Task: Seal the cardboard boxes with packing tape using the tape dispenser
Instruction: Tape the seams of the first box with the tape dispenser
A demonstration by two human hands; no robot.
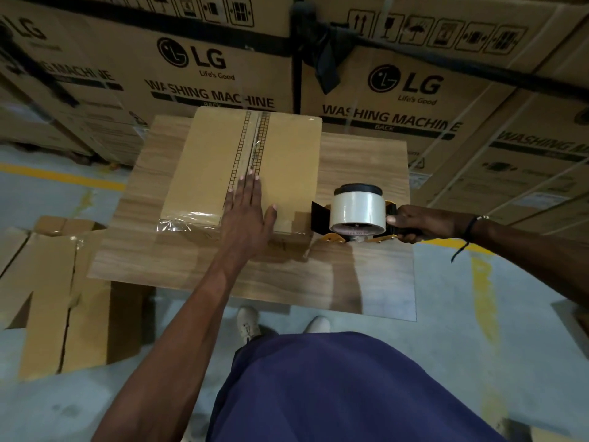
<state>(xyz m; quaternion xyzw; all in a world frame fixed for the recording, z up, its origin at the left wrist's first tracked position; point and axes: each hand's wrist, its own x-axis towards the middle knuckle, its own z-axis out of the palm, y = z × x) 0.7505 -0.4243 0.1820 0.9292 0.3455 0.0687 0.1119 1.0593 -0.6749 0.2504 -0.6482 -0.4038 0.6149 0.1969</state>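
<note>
From my feed I see the cardboard box (248,161) lying flat on a wood-grain table (360,275), pushed toward the table's far-left part; its top flaps are closed, and a strip of clear tape (253,145) runs down the centre seam between two printed ladder-like lines; more clear tape wraps over the near-left corner of the box and glints there. The left hand (247,215) lies flat on the near end of the box top, fingers straight and together, thumb spread to the right — it presses on the seam and grips nothing. The right hand (414,226) has its fingers curled round the handle of the tape dispenser (355,215), thumb against the roll's side; the dispenser is black and yellow, carries a thick roll of clear tape, and sits just beside the box's near-right corner, its black front flap almost at the box edge — whether it touches I cannot tell. On the floor to the left stands an open carton (54,282); behind the table, large washing machine cartons (223,68) are stacked.
</note>
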